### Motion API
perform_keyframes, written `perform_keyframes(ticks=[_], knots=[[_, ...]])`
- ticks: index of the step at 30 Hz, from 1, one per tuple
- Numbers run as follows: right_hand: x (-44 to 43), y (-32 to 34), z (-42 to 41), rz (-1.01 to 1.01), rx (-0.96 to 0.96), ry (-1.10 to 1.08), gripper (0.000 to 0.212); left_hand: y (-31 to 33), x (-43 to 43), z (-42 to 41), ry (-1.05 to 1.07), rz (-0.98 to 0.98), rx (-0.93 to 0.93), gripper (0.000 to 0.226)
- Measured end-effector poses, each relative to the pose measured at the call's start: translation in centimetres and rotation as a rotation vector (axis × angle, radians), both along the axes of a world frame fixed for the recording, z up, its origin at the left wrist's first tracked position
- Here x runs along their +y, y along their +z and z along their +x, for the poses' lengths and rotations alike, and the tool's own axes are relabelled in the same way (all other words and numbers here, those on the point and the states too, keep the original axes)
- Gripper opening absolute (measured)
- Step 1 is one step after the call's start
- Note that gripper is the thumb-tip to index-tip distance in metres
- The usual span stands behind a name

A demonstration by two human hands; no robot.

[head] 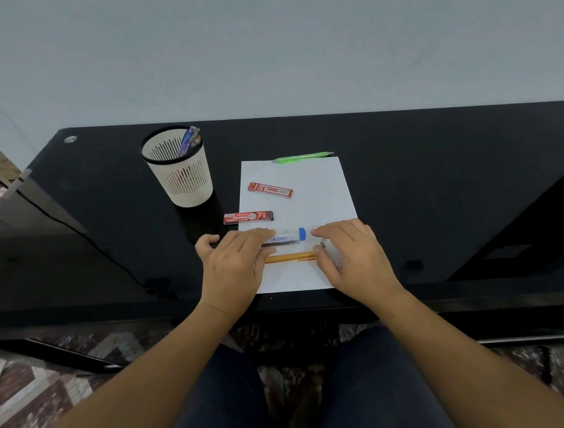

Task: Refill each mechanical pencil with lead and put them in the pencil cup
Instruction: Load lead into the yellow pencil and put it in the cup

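An orange mechanical pencil (290, 257) lies crosswise on a white sheet of paper (307, 208) near the table's front edge. My left hand (234, 265) lies flat, its fingers covering the pencil's left end and the left end of a clear lead case with a blue cap (287, 238). My right hand (353, 259) rests on the paper with relaxed fingers, its thumb touching the pencil's right end. A green mechanical pencil (303, 157) lies at the paper's far edge. The white slotted pencil cup (183, 177) stands to the left and holds a few pencils (188, 140).
A red lead case (270, 190) lies on the paper. Another red lead case (248, 217) straddles the paper's left edge, below the cup. The black glossy table (440, 184) stands against a pale wall. A dark cable (83, 236) runs across its left side.
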State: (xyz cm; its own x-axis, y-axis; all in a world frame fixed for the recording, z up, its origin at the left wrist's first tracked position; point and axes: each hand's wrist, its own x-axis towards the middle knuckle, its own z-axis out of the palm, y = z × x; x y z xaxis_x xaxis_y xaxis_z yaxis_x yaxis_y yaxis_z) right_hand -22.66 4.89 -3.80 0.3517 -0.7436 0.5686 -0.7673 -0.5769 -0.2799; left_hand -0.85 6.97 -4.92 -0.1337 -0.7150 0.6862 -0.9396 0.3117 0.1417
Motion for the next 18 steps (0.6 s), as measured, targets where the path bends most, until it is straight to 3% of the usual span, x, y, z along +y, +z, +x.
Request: perform_keyframes(ticks=[8, 18], knots=[[-0.25, -0.37, -0.11, -0.04, 0.04, 0.032, 0.042, 0.07, -0.28, 0.03, -0.121, 0.052, -0.01, 0.03], [-0.09, -0.3, -0.08, -0.034, -0.021, 0.046, 0.036, 0.35, -0.27, -0.03, -0.11, 0.123, -0.005, 0.034]])
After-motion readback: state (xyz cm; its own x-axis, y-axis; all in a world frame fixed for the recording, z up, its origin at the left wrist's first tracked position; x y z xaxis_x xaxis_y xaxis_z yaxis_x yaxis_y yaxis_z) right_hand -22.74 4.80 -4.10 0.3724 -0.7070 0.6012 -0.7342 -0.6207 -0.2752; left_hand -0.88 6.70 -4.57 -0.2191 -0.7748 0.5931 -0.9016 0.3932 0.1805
